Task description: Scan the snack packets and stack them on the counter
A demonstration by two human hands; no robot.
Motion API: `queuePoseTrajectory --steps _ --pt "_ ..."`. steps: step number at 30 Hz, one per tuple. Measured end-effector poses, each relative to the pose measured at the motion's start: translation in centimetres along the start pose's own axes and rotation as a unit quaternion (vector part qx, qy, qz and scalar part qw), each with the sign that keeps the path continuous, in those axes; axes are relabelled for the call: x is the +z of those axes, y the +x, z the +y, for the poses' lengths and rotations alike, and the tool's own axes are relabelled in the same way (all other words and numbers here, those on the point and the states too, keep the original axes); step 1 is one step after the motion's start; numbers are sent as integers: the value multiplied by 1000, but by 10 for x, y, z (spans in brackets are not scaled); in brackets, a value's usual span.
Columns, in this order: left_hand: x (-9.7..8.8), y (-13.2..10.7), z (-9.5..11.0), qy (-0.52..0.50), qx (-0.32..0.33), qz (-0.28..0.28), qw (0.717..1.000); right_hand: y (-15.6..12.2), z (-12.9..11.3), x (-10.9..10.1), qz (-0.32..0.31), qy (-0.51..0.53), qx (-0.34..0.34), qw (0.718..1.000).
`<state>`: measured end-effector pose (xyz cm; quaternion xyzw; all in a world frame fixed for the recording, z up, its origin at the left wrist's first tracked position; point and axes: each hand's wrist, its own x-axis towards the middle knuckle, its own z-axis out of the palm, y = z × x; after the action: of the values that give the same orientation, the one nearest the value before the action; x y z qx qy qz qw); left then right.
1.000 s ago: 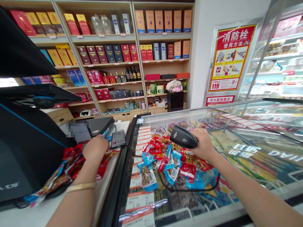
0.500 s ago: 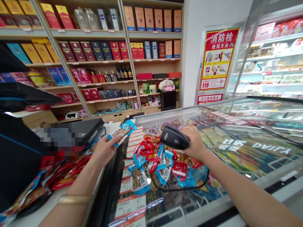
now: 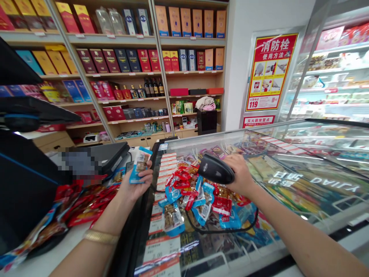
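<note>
A small blue-edged snack packet [image 3: 141,165] with a clear window stands tilted in my left hand [image 3: 134,188], whose fingers close round its right side. My right hand [image 3: 240,175] grips a black handheld barcode scanner [image 3: 216,169] by its handle, the head turned left. Below the scanner, a pile of red and blue snack packets [image 3: 201,200] lies on the glass freezer top [image 3: 213,250]. The scanner's black cable [image 3: 225,231] loops round the front of the pile. More red packets [image 3: 86,204] are heaped on the white counter, left of my left forearm.
A black monitor or till [image 3: 25,165] stands at the far left, beside a dark flat device [image 3: 115,156]. Price labels [image 3: 161,231] run along the freezer's left edge. Shelves of boxed bottles [image 3: 123,61] line the back wall, and a lit display fridge [image 3: 337,77] is at the right.
My left hand has turned the packet from slanting flat to nearly upright, its printed side changing angle, and shifted it slightly left. The scanner stays above the pile. The whole view has shifted slightly.
</note>
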<state>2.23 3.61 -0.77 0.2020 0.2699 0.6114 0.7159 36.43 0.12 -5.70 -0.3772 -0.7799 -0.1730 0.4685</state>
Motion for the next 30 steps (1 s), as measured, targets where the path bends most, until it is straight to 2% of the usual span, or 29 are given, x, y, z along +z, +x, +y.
queuePoseTrajectory --steps 2,6,14,19,27,30 --pt "-1 -4 2 -37 -24 -31 999 0 0 0 -6 -3 3 1000" --pt "-3 -6 0 -35 -61 -49 996 0 2 -1 -19 -2 6 1000" --pt "2 -3 -25 102 -146 -66 982 5 -11 -5 -53 27 2 998" --pt "4 -1 -39 175 -131 -97 971 7 -17 -5 -61 32 16 998" --pt "4 -3 -38 193 -132 -104 967 6 -15 -3 -91 22 41 995" --pt "4 -2 -42 236 -75 -100 964 4 -12 -2 -93 13 46 995"
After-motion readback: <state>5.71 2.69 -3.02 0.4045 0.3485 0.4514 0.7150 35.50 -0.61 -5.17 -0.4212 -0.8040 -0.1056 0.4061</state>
